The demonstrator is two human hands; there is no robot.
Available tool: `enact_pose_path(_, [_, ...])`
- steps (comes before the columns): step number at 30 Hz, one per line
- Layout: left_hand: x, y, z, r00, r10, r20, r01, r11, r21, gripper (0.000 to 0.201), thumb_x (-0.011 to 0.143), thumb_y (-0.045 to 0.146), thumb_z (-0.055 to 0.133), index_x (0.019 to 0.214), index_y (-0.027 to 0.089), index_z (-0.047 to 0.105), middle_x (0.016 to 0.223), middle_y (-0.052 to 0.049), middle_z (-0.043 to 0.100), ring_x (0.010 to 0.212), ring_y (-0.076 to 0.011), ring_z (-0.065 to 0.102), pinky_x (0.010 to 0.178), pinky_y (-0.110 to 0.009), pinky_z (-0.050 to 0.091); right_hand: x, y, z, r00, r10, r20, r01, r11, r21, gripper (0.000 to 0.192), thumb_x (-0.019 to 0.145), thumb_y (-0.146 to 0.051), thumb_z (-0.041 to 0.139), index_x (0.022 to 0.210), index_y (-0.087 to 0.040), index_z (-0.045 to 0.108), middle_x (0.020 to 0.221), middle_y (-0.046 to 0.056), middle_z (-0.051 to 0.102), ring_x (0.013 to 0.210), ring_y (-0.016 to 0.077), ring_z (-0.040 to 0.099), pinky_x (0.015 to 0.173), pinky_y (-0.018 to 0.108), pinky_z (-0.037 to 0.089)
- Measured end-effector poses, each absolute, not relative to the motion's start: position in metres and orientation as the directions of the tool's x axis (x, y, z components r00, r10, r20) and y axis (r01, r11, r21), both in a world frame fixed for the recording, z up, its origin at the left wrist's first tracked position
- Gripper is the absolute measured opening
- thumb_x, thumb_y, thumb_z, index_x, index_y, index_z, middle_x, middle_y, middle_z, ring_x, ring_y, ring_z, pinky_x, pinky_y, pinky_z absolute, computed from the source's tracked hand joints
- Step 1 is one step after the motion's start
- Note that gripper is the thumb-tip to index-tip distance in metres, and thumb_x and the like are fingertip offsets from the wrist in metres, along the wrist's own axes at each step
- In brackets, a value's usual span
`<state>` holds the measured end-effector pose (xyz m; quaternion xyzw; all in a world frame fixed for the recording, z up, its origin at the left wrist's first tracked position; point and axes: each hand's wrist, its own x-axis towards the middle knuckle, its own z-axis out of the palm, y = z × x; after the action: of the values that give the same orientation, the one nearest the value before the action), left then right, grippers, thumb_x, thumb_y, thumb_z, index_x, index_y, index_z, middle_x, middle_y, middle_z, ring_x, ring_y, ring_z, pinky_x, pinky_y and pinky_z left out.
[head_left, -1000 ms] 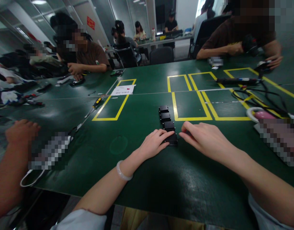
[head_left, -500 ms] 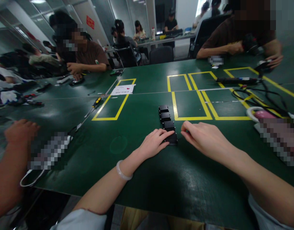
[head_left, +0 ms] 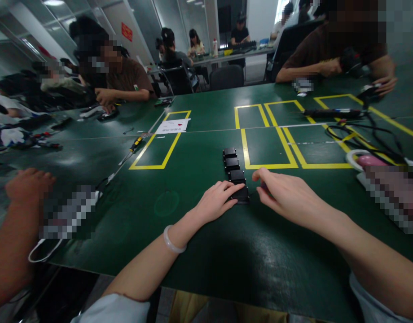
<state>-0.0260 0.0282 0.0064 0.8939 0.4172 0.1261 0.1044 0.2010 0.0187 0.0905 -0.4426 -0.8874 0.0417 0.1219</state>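
the left hand (head_left: 217, 201) lies flat in the middle of the frame, its fingers spread a little and resting on the nearest black box (head_left: 242, 194). it holds nothing. the right hand (head_left: 287, 195) is just to the right of that box, fingers loose and open, tips close to the box edge; if they touch it cannot be seen. the box is the last in a short row of black boxes (head_left: 231, 163) that runs up toward the middle of the frame. they sit on a green surface (head_left: 199, 251) beside yellow tape squares (head_left: 265, 150). a white bracelet (head_left: 171, 242) is on the left wrist. at the far left, another person's hand (head_left: 28, 185) rests on the surface.
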Motion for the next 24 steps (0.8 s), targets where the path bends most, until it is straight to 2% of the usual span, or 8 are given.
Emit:
enact_pose_path(2, [-0.0261, 0.0284, 0.0058, 0.62, 0.772, 0.141, 0.719, -0.631, 0.29, 0.047, 0.096, 0.034, 0.046, 0.141, 0.03, 0.034, 0.123, -0.006, 0.049, 0.109, -0.0214, 0.049, 0.093, -0.038, 0.046, 0.2005, 0.0183, 0.0924, -0.572, 0.805, 0.157, 0.787, 0.593, -0.172, 0.017, 0.093, -0.03, 0.038, 0.101, -0.019, 0.048, 0.08, 0.003, 0.065, 0.068, 0.017, 0.062, 0.058, 0.027, 0.036])
enact_pose_path(5, [-0.0261, 0.0287, 0.005, 0.622, 0.77, 0.141, 0.718, -0.633, 0.289, 0.047, 0.096, 0.034, 0.047, 0.141, 0.031, 0.034, 0.123, -0.006, 0.05, 0.108, -0.0214, 0.049, 0.093, -0.038, 0.046, 0.1998, 0.0188, 0.0939, -0.566, 0.817, 0.114, 0.814, 0.575, -0.084, 0.026, 0.096, -0.038, 0.033, 0.091, -0.02, 0.052, 0.071, 0.003, 0.065, 0.064, 0.0196, 0.061, 0.055, 0.028, 0.032])
enact_pose_path(7, [-0.0262, 0.0288, 0.0048, 0.622, 0.77, 0.142, 0.718, -0.633, 0.291, 0.047, 0.096, 0.034, 0.046, 0.142, 0.031, 0.033, 0.123, -0.006, 0.05, 0.108, -0.0214, 0.049, 0.093, -0.038, 0.046, 0.1996, 0.0194, 0.0933, -0.56, 0.821, 0.109, 0.822, 0.567, -0.048, 0.027, 0.096, -0.037, 0.032, 0.091, -0.02, 0.053, 0.069, 0.003, 0.064, 0.061, 0.0201, 0.06, 0.054, 0.029, 0.03])
enact_pose_path(11, [-0.0264, 0.0286, 0.0047, 0.623, 0.768, 0.147, 0.715, -0.636, 0.292, 0.047, 0.096, 0.034, 0.046, 0.142, 0.031, 0.033, 0.122, -0.006, 0.05, 0.109, -0.0215, 0.05, 0.093, -0.039, 0.046, 0.1998, 0.0188, 0.0921, -0.558, 0.816, 0.149, 0.807, 0.576, -0.131, 0.02, 0.094, -0.028, 0.036, 0.106, -0.019, 0.049, 0.075, 0.002, 0.066, 0.064, 0.0177, 0.062, 0.056, 0.027, 0.033])
enact_pose_path(14, [-0.0265, 0.0285, 0.0043, 0.622, 0.769, 0.15, 0.715, -0.636, 0.29, 0.047, 0.096, 0.034, 0.046, 0.142, 0.031, 0.034, 0.122, -0.006, 0.05, 0.109, -0.0215, 0.049, 0.093, -0.038, 0.046, 0.1997, 0.0181, 0.0927, -0.567, 0.809, 0.154, 0.795, 0.586, -0.157, 0.018, 0.093, -0.029, 0.037, 0.103, -0.019, 0.049, 0.077, 0.002, 0.066, 0.066, 0.0169, 0.062, 0.057, 0.027, 0.034])
enact_pose_path(19, [-0.0265, 0.0285, 0.0042, 0.62, 0.772, 0.142, 0.722, -0.631, 0.283, 0.048, 0.096, 0.034, 0.047, 0.142, 0.031, 0.033, 0.123, -0.006, 0.049, 0.108, -0.0215, 0.049, 0.092, -0.037, 0.046, 0.2001, 0.0194, 0.0915, -0.57, 0.813, 0.119, 0.813, 0.579, -0.059, 0.025, 0.096, -0.036, 0.033, 0.092, -0.021, 0.052, 0.068, 0.002, 0.064, 0.059, 0.0187, 0.059, 0.053, 0.028, 0.029])
enact_pose_path(24, [-0.0265, 0.0284, 0.0052, 0.622, 0.77, 0.138, 0.721, -0.633, 0.281, 0.048, 0.096, 0.033, 0.047, 0.142, 0.03, 0.033, 0.122, -0.006, 0.049, 0.109, -0.0215, 0.048, 0.093, -0.037, 0.045, 0.2007, 0.0186, 0.0919, -0.601, 0.782, 0.165, 0.767, 0.623, -0.153, 0.017, 0.093, -0.026, 0.037, 0.104, -0.019, 0.048, 0.084, 0.004, 0.067, 0.07, 0.017, 0.063, 0.057, 0.027, 0.035])
